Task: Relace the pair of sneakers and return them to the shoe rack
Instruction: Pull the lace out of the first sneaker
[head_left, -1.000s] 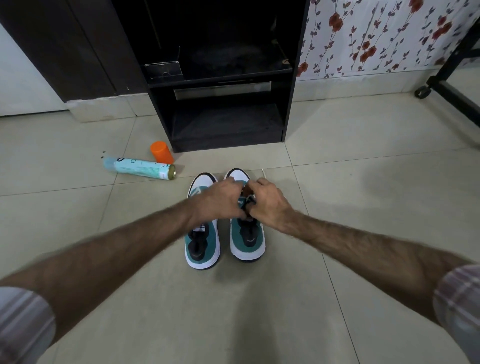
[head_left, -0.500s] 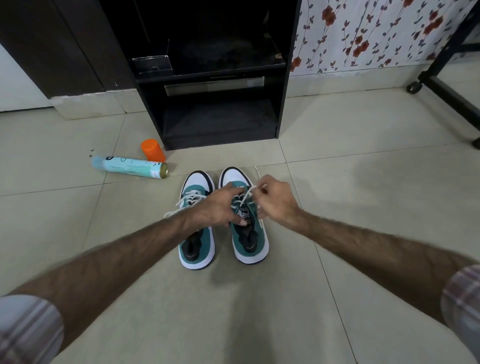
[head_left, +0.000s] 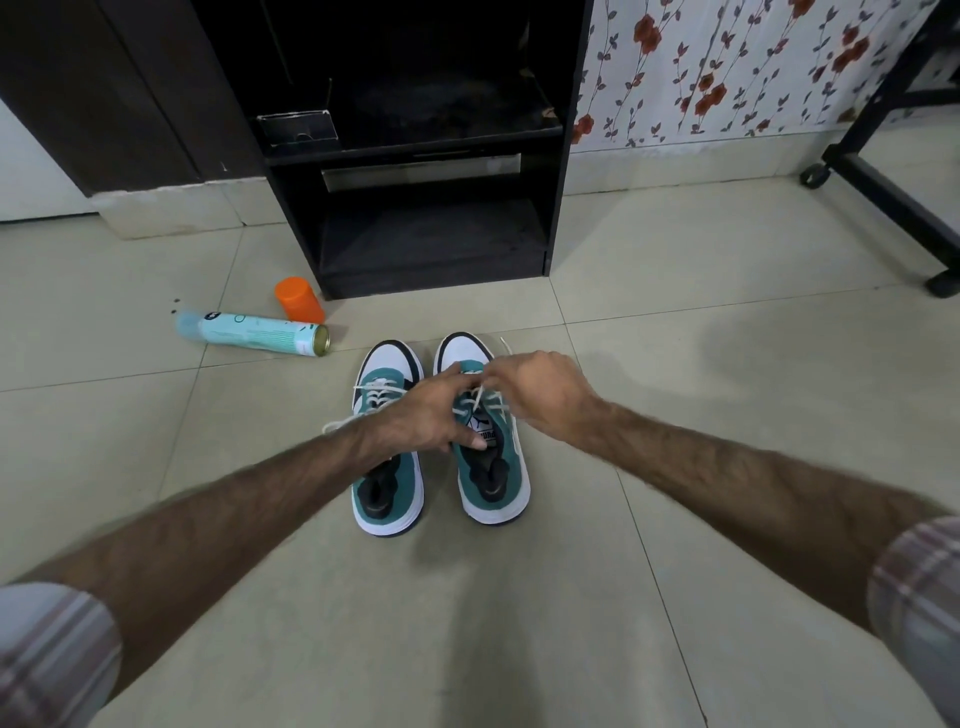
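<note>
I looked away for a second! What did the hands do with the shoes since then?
The hands drew apart: the right hand pulled the white lace up and rightward, while the left hand now presses the right sneaker. The left sneaker, spray can, orange cap and shoe rack stayed put.

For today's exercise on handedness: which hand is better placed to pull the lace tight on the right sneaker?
Right hand: it pinches the lace above the right sneaker; the left hand rests across the tongue.
</note>
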